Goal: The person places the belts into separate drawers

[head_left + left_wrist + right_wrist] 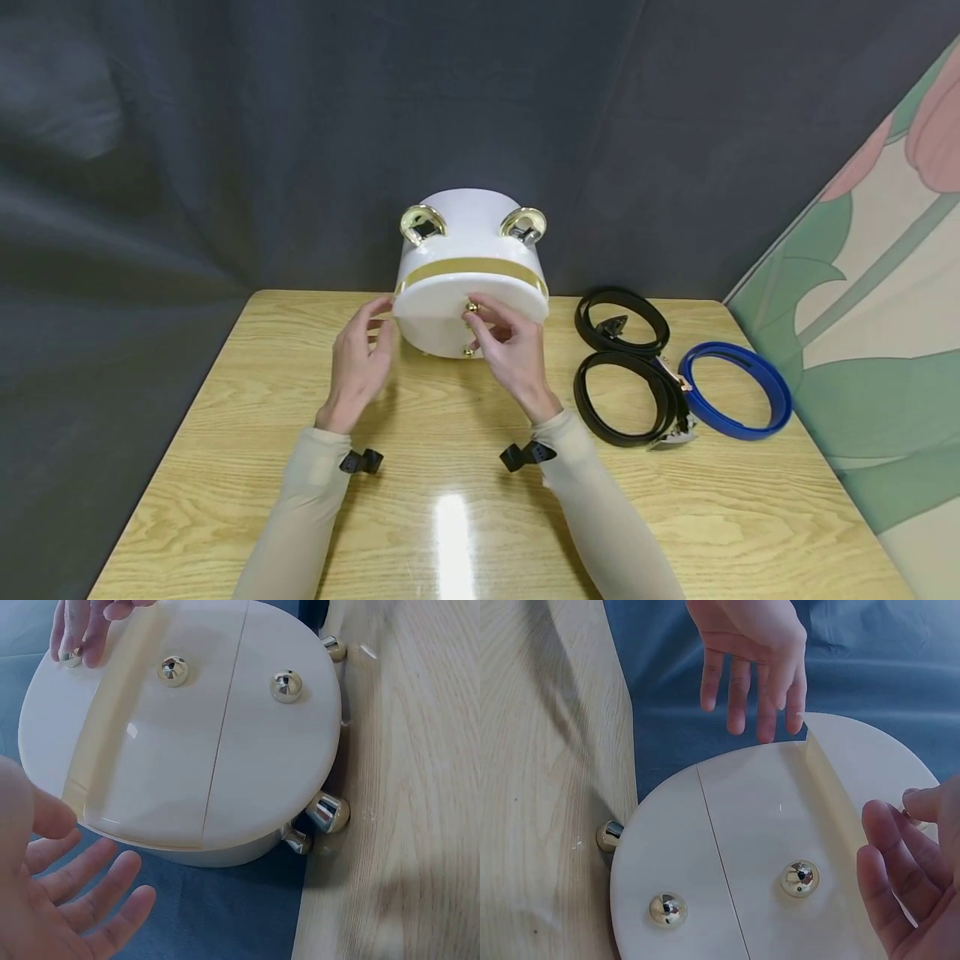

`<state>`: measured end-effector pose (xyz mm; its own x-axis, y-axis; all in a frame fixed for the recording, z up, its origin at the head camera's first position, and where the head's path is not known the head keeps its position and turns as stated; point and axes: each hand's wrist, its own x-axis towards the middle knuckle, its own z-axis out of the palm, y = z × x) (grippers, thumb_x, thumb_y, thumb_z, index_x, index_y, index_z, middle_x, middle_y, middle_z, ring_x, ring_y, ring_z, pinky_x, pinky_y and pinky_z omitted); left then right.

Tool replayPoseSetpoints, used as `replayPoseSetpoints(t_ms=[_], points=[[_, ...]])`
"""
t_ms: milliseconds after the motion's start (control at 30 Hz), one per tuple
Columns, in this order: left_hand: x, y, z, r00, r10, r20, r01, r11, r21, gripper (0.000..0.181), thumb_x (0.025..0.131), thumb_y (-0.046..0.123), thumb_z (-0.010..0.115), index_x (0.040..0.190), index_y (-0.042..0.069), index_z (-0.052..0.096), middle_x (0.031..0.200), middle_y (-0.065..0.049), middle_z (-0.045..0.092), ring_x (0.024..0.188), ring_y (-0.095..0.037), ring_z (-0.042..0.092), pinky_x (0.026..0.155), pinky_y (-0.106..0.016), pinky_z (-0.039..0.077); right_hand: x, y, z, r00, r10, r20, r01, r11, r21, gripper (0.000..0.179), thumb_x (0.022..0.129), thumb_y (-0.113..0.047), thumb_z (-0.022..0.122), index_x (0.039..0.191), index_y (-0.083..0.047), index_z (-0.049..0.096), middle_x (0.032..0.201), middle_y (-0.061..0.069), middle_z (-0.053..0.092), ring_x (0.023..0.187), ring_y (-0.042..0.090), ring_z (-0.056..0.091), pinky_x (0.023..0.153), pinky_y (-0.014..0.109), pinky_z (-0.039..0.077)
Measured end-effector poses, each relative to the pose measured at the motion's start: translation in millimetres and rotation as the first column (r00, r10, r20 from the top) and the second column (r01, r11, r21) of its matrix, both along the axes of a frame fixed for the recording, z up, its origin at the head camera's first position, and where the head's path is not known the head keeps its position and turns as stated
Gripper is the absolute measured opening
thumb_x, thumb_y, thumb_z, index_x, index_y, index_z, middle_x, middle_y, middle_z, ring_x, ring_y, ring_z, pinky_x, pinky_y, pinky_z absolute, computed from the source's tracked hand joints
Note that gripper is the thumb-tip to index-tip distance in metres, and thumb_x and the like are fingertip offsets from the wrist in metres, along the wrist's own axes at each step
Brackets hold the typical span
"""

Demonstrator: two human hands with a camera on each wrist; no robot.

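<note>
Glossy white rounded cabinet (438, 310), standing upright at the centre of the head view, with two gold ear-like ornaments (525, 222) above, round gold knobs (173, 671) in front and gold feet (328, 812); the top front section (870, 754) projects beyond the two below.

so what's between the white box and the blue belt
Between the white box and the blue belt, the head view shows one coiled black belt and a second black belt.
</note>
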<state>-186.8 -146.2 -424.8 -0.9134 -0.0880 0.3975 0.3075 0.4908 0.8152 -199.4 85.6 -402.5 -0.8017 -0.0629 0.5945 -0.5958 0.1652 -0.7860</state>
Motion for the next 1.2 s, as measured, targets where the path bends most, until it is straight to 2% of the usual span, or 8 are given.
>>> replayPoseSetpoints(t_ms=[133, 267, 400, 567, 700, 867, 1000, 1200], points=[[0.2, -0.3, -0.5, 1.000, 0.011, 0.009, -0.012, 0.996, 0.083, 0.037, 0.111, 0.017, 0.051, 0.147, 0.009, 0.060, 0.143, -0.015, 0.067, 0.122, -0.038, 0.068, 0.098, -0.048, 0.058, 3.3, 1, -1.4, 1.000, 0.004, 0.000, -0.004, 1.000, -0.002, 0.028, 0.098, -0.003, 0.076, 0.125, -0.002, 0.077, 0.099, 0.023, 0.081, 0.056, 0.002, 0.068, 0.052, 0.029, 0.060], [0.6, 0.9, 2.6, 1.000, 0.024, 0.015, -0.027, 0.984, 0.175, 0.034, 0.111, 0.018, 0.054, 0.142, 0.006, 0.064, 0.137, -0.016, 0.071, 0.114, -0.035, 0.071, 0.088, -0.027, 0.058, 6.3, 1, -2.5, 1.000, 0.001, -0.005, -0.001, 1.000, 0.003, 0.028, 0.097, -0.004, 0.077, 0.125, -0.003, 0.077, 0.097, 0.021, 0.082, 0.056, 0.003, 0.068, 0.052, 0.026, 0.059], [1.7, 1.9, 8.5, 0.999, -0.013, 0.032, 0.003, 0.958, 0.286, 0.033, 0.112, 0.018, 0.054, 0.140, 0.004, 0.066, 0.133, -0.019, 0.071, 0.103, -0.016, 0.072, 0.081, -0.017, 0.058, 9.3, 1, -3.0, 1.000, 0.001, -0.020, -0.001, 1.000, 0.002, 0.027, 0.097, -0.004, 0.077, 0.124, -0.004, 0.078, 0.096, 0.019, 0.082, 0.056, 0.005, 0.068, 0.053, 0.022, 0.057], [3.4, 2.3, 15.9, 0.993, -0.093, 0.074, 0.056, 0.915, 0.400, 0.037, 0.114, 0.019, 0.050, 0.144, 0.003, 0.063, 0.137, -0.022, 0.067, 0.095, 0.003, 0.069, 0.082, -0.020, 0.062, 12.8, 0, -2.0, 0.999, -0.009, -0.037, 0.009, 1.000, 0.007, 0.027, 0.097, -0.003, 0.078, 0.123, -0.004, 0.078, 0.095, 0.020, 0.082, 0.056, 0.006, 0.068, 0.053, 0.021, 0.057], [3.9, 3.6, 21.2, 0.986, -0.133, 0.101, 0.073, 0.885, 0.459, 0.039, 0.114, 0.018, 0.050, 0.148, 0.003, 0.060, 0.142, -0.023, 0.065, 0.095, 0.001, 0.070, 0.084, -0.023, 0.063, 13.5, 1, -1.0, 0.999, -0.013, -0.048, 0.014, 1.000, 0.021, 0.027, 0.096, -0.003, 0.078, 0.123, -0.003, 0.078, 0.095, 0.019, 0.082, 0.056, 0.006, 0.068, 0.053, 0.021, 0.057], [-0.2, 7.2, 27.1, 0.981, -0.170, 0.095, 0.098, 0.854, 0.512, 0.041, 0.113, 0.016, 0.051, 0.151, 0.002, 0.057, 0.144, -0.024, 0.064, 0.096, -0.004, 0.072, 0.086, -0.028, 0.065, 11.4, 4, 3.9, 0.997, -0.012, -0.074, 0.014, 0.999, 0.034, 0.028, 0.096, -0.002, 0.078, 0.124, -0.002, 0.078, 0.096, 0.020, 0.082, 0.057, 0.005, 0.068, 0.052, 0.022, 0.057], [0.7, 8.5, 29.1, 0.977, -0.187, 0.102, 0.107, 0.845, 0.524, 0.042, 0.112, 0.014, 0.051, 0.152, 0.000, 0.055, 0.146, -0.026, 0.062, 0.094, -0.005, 0.073, 0.085, -0.026, 0.064, 14.0, 5, 3.7, 0.997, -0.009, -0.073, 0.012, 0.999, 0.040, 0.029, 0.095, -0.001, 0.078, 0.124, -0.002, 0.078, 0.096, 0.020, 0.082, 0.057, 0.008, 0.069, 0.052, 0.022, 0.057], [6.8, 6.7, 27.5, 0.966, -0.221, 0.133, 0.119, 0.838, 0.532, 0.043, 0.113, 0.012, 0.049, 0.153, 0.000, 0.052, 0.149, -0.027, 0.060, 0.092, -0.001, 0.073, 0.087, -0.027, 0.064, 22.0, 4, -1.3, 0.998, 0.003, -0.062, -0.001, 0.999, 0.043, 0.028, 0.096, -0.002, 0.077, 0.124, -0.001, 0.077, 0.097, 0.020, 0.082, 0.056, 0.021, 0.072, 0.053, 0.022, 0.058]])
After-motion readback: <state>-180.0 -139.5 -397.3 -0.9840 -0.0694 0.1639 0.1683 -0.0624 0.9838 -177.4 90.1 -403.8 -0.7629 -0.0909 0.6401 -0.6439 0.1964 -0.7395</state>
